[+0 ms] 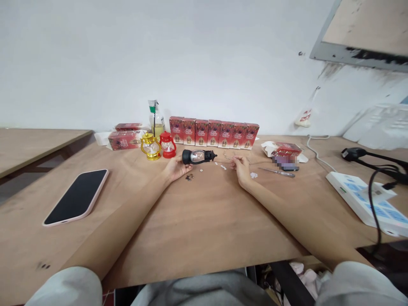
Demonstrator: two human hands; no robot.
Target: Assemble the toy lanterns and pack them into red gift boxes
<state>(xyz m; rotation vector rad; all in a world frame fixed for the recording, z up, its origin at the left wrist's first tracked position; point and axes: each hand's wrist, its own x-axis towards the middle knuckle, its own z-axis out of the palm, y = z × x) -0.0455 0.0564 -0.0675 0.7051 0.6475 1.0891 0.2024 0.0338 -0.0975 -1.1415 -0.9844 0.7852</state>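
Note:
My left hand (176,168) holds a small black toy lantern (197,156) lying on its side just above the wooden table (197,221). Its fingers wrap the lantern's base end. My right hand (241,166) rests on the table to the right, fingertips pinched together on something too small to make out. Small coin-like batteries (190,177) and tiny white bits (223,167) lie between and below the hands.
A gold lantern (150,146) and a red lantern (167,145) stand behind my left hand. A row of red boxes (213,132) lines the wall. A phone (77,196) lies left, a screwdriver (277,171) right, a power strip (366,199) with cables far right.

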